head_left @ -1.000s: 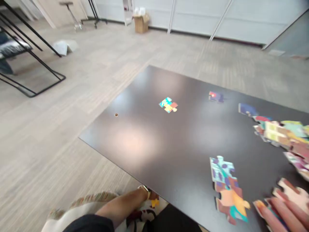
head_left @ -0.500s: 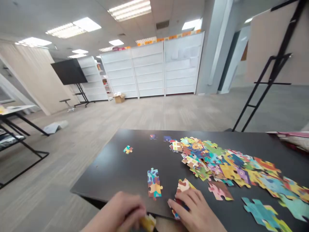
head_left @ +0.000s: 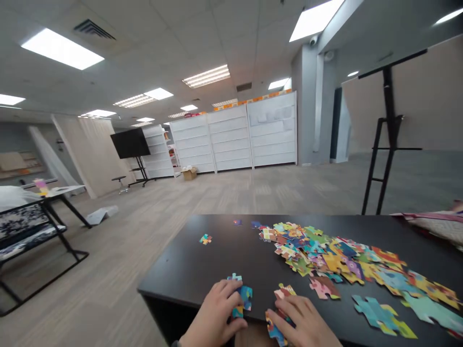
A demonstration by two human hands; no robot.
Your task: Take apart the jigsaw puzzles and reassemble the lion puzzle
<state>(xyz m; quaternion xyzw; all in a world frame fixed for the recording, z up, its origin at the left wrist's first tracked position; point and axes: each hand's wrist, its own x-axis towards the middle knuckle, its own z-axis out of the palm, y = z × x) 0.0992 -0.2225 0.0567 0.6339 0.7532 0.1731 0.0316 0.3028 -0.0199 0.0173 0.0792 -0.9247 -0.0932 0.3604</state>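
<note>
The left hand (head_left: 213, 315) curls shut around a joined strip of jigsaw pieces (head_left: 246, 296) at the near edge of the black table (head_left: 173, 265); the right hand (head_left: 300, 323) lies half open over a 2nd strip (head_left: 277, 327), its grip unclear; joining looks to be in hand, with the loose heap of pieces (head_left: 325, 255) just beside

The only view comes from a camera worn on the person's head, close above the hands and facing forward across a black table (head_left: 181, 284), tilted up enough to take in the ceiling. The left hand (head_left: 213, 318) and right hand (head_left: 302, 323) lie near, at six o'clock; white shelving (head_left: 231, 137) stands far off at twelve, a black screen (head_left: 130, 142) at ten.
</note>
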